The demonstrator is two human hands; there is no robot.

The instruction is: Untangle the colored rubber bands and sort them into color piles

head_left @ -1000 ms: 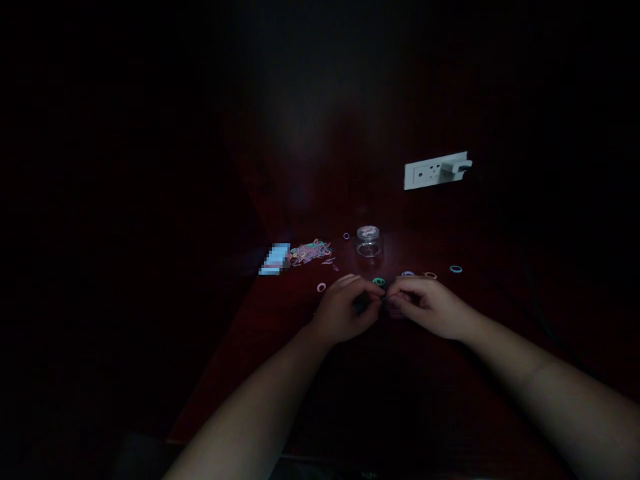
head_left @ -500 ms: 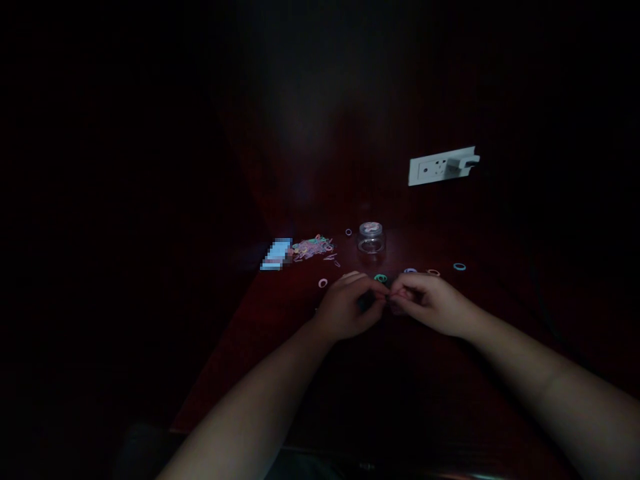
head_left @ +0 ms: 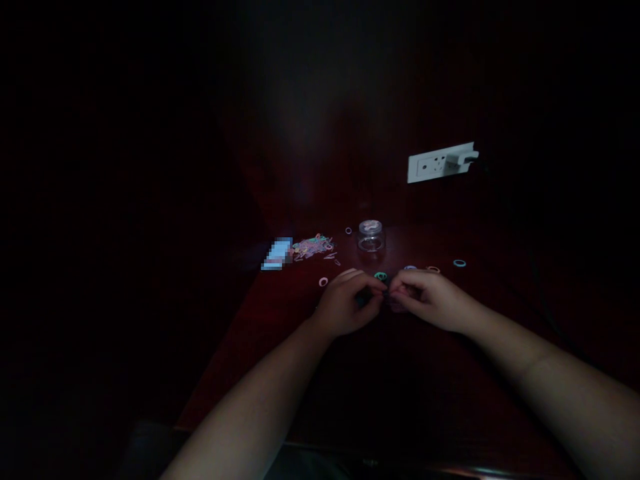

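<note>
In the head view, we bring our left hand (head_left: 350, 304) and right hand (head_left: 434, 300) nearly tip to tip over the table (head_left: 280, 373), palms inward, each pinched on a small dark item (head_left: 385, 293) just on our side of the green ring (head_left: 381, 275). Shadow and fingers hide its shape, and the hands keep the same pose as half a second ago.

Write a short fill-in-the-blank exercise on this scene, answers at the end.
In the picture, the pile of small bands lies to the ____ of the clear jar. The rightmost ring is ____. The ring nearest the gap between the left hand and the right hand is ____. The wall outlet plate is ____.
Missing words: left; blue; green; white.
</note>
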